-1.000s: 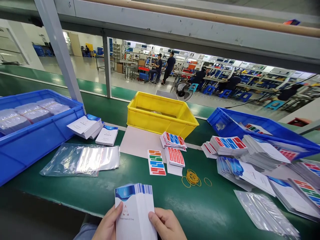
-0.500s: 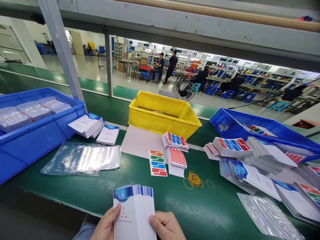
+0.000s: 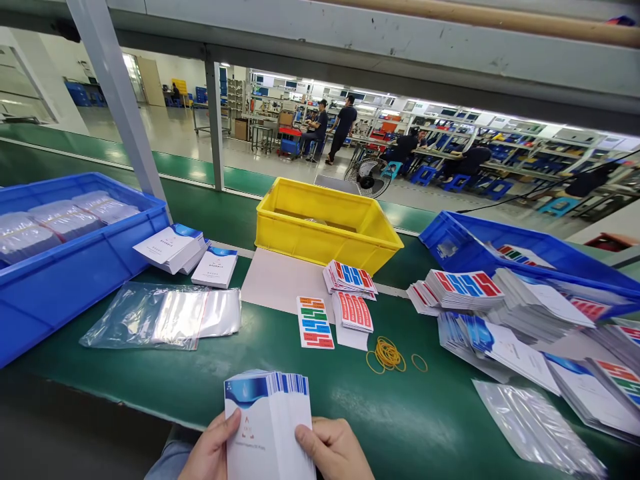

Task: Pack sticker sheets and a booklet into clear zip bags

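Note:
A stack of white booklets [image 3: 250,427] with blue printed tops is held low at the front edge of the bench, its right edges fanned out. My left hand [image 3: 213,443] grips the left side, thumb on the front cover. On the right side, my right hand [image 3: 333,445] is closed round the fanned edges, thumb pressed on top. The fingers behind the stack are hidden. Beyond it lie a sheet of coloured stickers [image 3: 315,323], a pile of red labels [image 3: 354,312] and yellow rubber bands [image 3: 387,355].
Clear plastic bags [image 3: 165,317] lie at left beside booklet piles [image 3: 215,267]. A blue bin [image 3: 85,267] holds banded bags. Behind stand a yellow bin [image 3: 325,243] and another blue bin [image 3: 450,233]. More booklets [image 3: 520,353] and bags [image 3: 540,427] lie at right. Metal posts [image 3: 215,127] rise beyond.
The right edges of the booklet stack are spread slightly wider, and my right thumb has shifted a little left and up. The whole view has tilted slightly.

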`<state>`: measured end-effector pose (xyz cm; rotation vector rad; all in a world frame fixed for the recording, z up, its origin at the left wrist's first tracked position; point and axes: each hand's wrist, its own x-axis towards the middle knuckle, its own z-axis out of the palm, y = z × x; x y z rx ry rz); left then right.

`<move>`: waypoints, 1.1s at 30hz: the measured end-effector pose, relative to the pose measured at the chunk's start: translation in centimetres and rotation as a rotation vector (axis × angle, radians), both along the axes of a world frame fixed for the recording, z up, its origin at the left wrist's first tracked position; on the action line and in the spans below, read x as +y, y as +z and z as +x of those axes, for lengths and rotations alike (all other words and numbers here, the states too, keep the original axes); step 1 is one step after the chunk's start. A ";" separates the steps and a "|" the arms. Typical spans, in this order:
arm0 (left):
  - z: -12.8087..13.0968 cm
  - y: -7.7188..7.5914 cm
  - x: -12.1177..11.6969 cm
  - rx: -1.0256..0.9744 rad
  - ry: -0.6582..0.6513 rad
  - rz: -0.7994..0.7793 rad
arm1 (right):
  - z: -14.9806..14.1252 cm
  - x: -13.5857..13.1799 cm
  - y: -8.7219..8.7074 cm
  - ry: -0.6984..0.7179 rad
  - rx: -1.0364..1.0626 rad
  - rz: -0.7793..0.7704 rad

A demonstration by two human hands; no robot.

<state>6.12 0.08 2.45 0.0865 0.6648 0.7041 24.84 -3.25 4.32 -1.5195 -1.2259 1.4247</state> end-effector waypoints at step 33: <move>-1.1 -0.3 -0.1 -0.119 -0.054 -0.156 | 1.3 -0.5 1.7 -0.355 0.161 0.153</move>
